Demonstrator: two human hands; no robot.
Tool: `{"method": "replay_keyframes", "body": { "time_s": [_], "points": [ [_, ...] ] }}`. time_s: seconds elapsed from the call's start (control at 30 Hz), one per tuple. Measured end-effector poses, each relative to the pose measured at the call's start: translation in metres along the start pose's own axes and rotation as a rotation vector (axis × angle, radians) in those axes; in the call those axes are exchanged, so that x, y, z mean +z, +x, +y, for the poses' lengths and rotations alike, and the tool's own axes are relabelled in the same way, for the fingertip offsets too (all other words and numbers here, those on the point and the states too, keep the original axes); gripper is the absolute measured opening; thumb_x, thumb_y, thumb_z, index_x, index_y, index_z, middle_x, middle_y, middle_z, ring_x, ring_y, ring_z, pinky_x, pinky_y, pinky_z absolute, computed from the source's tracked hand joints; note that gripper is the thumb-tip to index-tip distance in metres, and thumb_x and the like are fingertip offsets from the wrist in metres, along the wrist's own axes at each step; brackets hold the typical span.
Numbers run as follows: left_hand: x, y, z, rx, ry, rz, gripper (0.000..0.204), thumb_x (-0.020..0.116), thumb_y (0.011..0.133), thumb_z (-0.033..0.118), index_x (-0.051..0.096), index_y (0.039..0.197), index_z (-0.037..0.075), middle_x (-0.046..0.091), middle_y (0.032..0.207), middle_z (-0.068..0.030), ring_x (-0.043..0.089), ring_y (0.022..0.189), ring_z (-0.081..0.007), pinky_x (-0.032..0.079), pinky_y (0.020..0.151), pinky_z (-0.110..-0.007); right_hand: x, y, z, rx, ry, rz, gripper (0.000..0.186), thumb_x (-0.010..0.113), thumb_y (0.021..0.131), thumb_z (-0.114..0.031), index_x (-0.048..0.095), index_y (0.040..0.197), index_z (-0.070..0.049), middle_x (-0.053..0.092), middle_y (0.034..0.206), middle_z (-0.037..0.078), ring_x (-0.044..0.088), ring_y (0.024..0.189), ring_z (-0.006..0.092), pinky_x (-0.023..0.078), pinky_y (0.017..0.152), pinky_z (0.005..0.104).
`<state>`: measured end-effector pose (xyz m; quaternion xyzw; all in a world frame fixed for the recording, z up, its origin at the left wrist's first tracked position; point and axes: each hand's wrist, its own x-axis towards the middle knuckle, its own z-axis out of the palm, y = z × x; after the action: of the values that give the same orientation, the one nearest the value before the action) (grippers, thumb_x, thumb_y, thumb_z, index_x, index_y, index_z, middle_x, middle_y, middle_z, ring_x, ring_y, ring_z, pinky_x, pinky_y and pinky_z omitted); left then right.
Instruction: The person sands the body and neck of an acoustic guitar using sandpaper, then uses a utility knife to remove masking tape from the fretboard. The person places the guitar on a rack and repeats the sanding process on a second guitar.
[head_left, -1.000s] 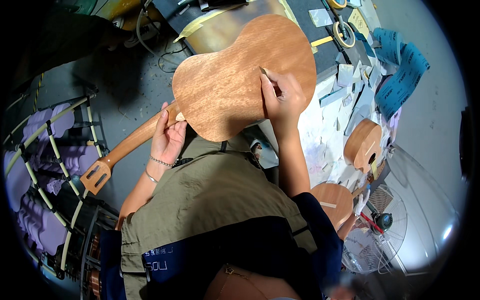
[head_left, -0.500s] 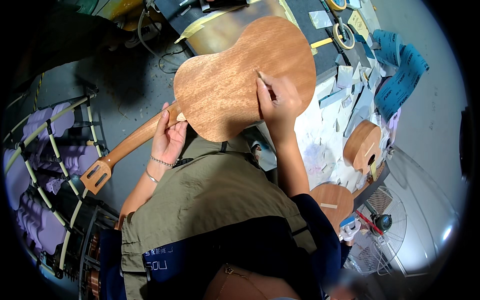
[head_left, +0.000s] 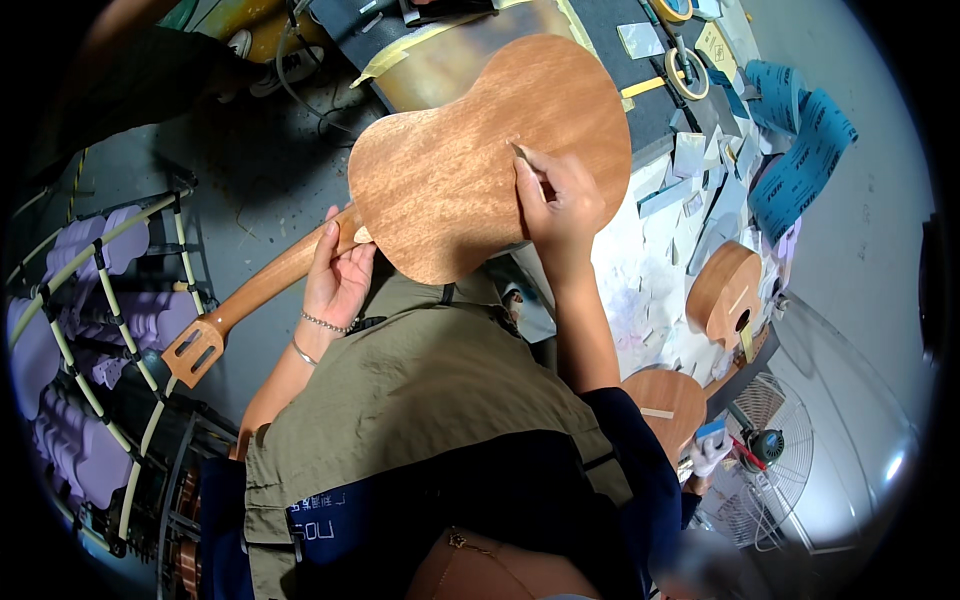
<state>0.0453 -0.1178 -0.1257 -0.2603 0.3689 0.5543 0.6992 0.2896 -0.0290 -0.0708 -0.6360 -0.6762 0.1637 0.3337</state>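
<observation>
An unstrung wooden ukulele (head_left: 450, 175) lies across my lap with its plain brown back facing up. Its neck slants down to the left and ends in a slotted headstock (head_left: 193, 350). My left hand (head_left: 338, 275) is closed round the neck close to the heel, thumb on top and fingers underneath. Over the middle of the back, my right hand (head_left: 562, 200) pinches a small, thin, dark-edged piece (head_left: 517, 150) between thumb and fingers. The tip of that piece meets the wood or is just above it. Its kind is too small to make out.
A dark bench (head_left: 625, 85) with a tape roll (head_left: 688, 75) stands beyond. Sandpaper scraps cover the white surface at right, beside a blue sandpaper strip (head_left: 800, 170) and another ukulele body (head_left: 722, 290). A rack (head_left: 110, 270) of purple shapes stands left. Lower right, a co-worker's gloved hand (head_left: 708, 455) and a fan (head_left: 768, 445).
My hands and the ukulele have barely moved. The co-worker's gloved hand with a blue block has shifted slightly up and right. At upper left, another person's arm and shoes show more.
</observation>
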Motion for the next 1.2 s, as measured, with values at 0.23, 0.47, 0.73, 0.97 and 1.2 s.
{"method": "replay_keyframes", "body": {
  "time_s": [0.23, 0.47, 0.73, 0.97, 1.2],
  "points": [
    [0.0000, -0.0003, -0.0003, -0.008, -0.005, 0.005, 0.034, 0.056, 0.090, 0.013, 0.048, 0.123, 0.012, 0.053, 0.124, -0.0096, 0.054, 0.112, -0.0259, 0.050, 0.092, -0.037, -0.0006, 0.0017, -0.0011, 0.008, -0.013, 0.003, 0.012, 0.066, 0.074, -0.004, 0.068, 0.086, -0.003, 0.058, 0.068, 0.009, 0.056, 0.062, 0.0248, 0.045, 0.056, 0.0334],
    [-0.0038, 0.0007, 0.0008, -0.011, -0.003, -0.019, 0.035, 0.057, 0.090, 0.013, 0.048, 0.123, 0.012, 0.053, 0.124, -0.0097, 0.053, 0.113, -0.0254, 0.049, 0.093, -0.036, -0.0003, 0.0014, 0.0008, 0.066, 0.038, 0.012, 0.012, 0.066, 0.074, -0.004, 0.068, 0.086, -0.003, 0.057, 0.068, 0.009, 0.057, 0.061, 0.0243, 0.045, 0.055, 0.0328],
    [-0.0034, 0.0004, 0.0000, 0.001, 0.002, -0.008, 0.035, 0.057, 0.090, 0.012, 0.048, 0.123, 0.010, 0.054, 0.123, -0.0109, 0.053, 0.113, -0.0256, 0.049, 0.094, -0.037, 0.0017, 0.0005, -0.0009, -0.069, -0.020, 0.023, 0.010, 0.068, 0.077, -0.003, 0.069, 0.086, 0.000, 0.057, 0.065, 0.008, 0.054, 0.055, 0.0120, 0.042, 0.048, 0.0240],
    [-0.0009, -0.0006, -0.0012, 0.013, -0.008, 0.003, 0.034, 0.057, 0.090, 0.012, 0.048, 0.123, 0.010, 0.054, 0.123, -0.0109, 0.053, 0.113, -0.0257, 0.048, 0.094, -0.037, 0.0007, 0.0000, -0.0023, -0.072, -0.027, 0.003, 0.011, 0.068, 0.076, -0.003, 0.068, 0.087, 0.000, 0.056, 0.065, 0.007, 0.054, 0.055, 0.0118, 0.041, 0.048, 0.0235],
    [0.0000, -0.0017, -0.0023, 0.020, 0.004, 0.008, 0.035, 0.057, 0.090, 0.012, 0.048, 0.123, 0.010, 0.054, 0.123, -0.0108, 0.053, 0.113, -0.0254, 0.048, 0.094, -0.037, 0.0010, -0.0021, -0.0045, -0.006, 0.008, -0.021, 0.014, 0.066, 0.076, -0.007, 0.068, 0.089, -0.002, 0.057, 0.069, 0.011, 0.056, 0.060, 0.0239, 0.045, 0.056, 0.0330]
  ]
}}
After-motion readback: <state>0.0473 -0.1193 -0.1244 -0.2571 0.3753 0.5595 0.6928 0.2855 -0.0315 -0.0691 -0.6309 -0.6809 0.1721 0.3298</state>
